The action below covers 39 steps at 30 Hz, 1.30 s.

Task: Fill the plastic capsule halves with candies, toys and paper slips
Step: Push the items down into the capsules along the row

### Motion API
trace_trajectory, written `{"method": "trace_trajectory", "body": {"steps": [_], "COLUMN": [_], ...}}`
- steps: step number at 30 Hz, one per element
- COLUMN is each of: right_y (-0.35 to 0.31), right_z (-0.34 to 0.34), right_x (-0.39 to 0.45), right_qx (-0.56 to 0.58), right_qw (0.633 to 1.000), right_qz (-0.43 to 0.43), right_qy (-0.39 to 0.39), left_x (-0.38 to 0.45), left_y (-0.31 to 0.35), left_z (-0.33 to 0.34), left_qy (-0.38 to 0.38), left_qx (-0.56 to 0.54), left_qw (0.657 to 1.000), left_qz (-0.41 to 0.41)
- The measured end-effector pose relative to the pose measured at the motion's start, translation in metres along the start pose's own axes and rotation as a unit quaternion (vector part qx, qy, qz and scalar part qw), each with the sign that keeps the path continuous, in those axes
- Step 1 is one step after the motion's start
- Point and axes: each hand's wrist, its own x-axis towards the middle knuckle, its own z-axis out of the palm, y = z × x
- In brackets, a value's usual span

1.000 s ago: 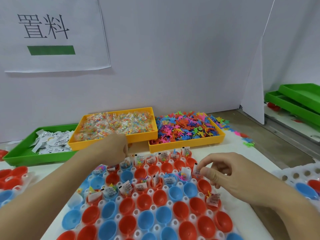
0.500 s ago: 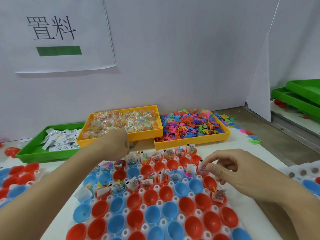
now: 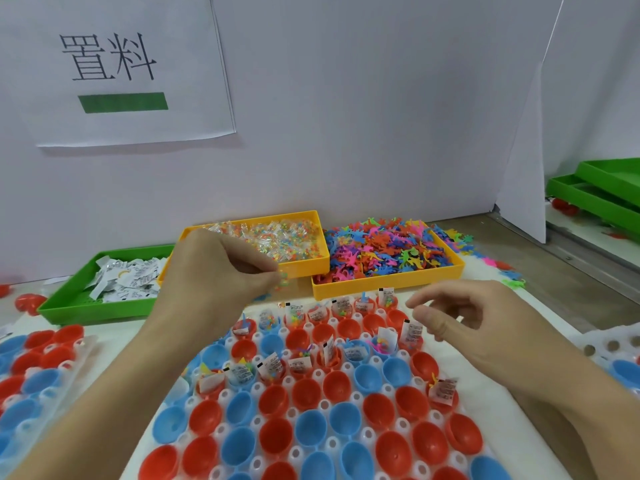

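The left hand [image 3: 221, 271] is hovering over the far rows of the white holder tray [image 3: 485, 420], its grip closed in a pinch on a small clear packet of coloured candies [image 3: 283, 280] held at the fingertips, just in front of the near wall of the yellow candy tray [image 3: 318, 268]. The right hand [image 3: 481, 327] is hanging at about three o'clock from the left hand, above the right edge of the filled rows, its fingers loosely curled and its grip apart, holding nothing that shows. The red and blue capsule halves [image 3: 311, 427] are sitting open side up in the holder tray across the middle of the bench [image 3: 540, 282]; those in the rows at twelve o'clock are carrying paper slips [image 3: 410, 332] standing on end, with candy beads and small toys showing in several, while those in the rows at six o'clock are showing only bare insides. One filled red half [image 3: 445, 396] is sitting apart near the tray's right edge, with a slip and a yellow toy in it. Beyond the capsules, at twelve o'clock, the yellow toy tray [image 3: 388, 289] is heaped with flat plastic figures in many colours, touching the candy tray at its left. At ten o'clock a green tray [image 3: 86, 306] is holding loose printed slips. More capsule halves are lying at nine o'clock on a second holder [image 3: 79, 362], and green trays [image 3: 595, 199] are stacked at two o'clock. A white sheet [image 3: 114, 67] with two large black characters and a green bar is hanging on the wall behind.
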Motion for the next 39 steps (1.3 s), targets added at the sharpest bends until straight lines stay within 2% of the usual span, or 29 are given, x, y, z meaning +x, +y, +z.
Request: {"method": "trace_trajectory", "body": {"steps": [3, 6, 10, 14, 18, 22, 32, 39], "right_y": [-0.008, -0.015, -0.022, -0.025, -0.027, -0.025, -0.028, -0.027], "right_z": [0.008, 0.015, 0.023, 0.028, 0.030, 0.030, 0.030, 0.003], "right_x": [0.001, -0.001, -0.002, -0.001, 0.000, -0.001, -0.001, -0.006], "right_qx": [0.031, 0.087, 0.158, 0.186, 0.194, 0.205, 0.219, 0.151], "right_qw": [0.999, 0.995, 0.985, 0.981, 0.979, 0.976, 0.973, 0.987], "right_qz": [-0.031, -0.043, -0.039, -0.044, -0.062, -0.071, -0.066, -0.045], "right_qy": [0.004, -0.030, -0.065, -0.035, -0.008, -0.010, -0.023, -0.028], "left_x": [-0.020, -0.035, -0.043, -0.046, -0.044, -0.043, -0.043, -0.041], "left_y": [0.016, 0.026, 0.032, 0.035, 0.033, 0.031, 0.028, 0.031], "left_z": [0.000, 0.009, 0.027, 0.037, 0.039, 0.036, 0.041, 0.035], "left_qy": [-0.073, -0.133, -0.157, -0.153, -0.151, -0.228, -0.214, -0.214], "left_qx": [-0.086, -0.159, -0.180, -0.160, -0.177, -0.219, -0.227, -0.172], "left_qw": [0.993, 0.977, 0.968, 0.970, 0.970, 0.949, 0.950, 0.961], "left_qz": [0.024, 0.054, 0.081, 0.098, 0.065, 0.015, 0.022, 0.041]}}
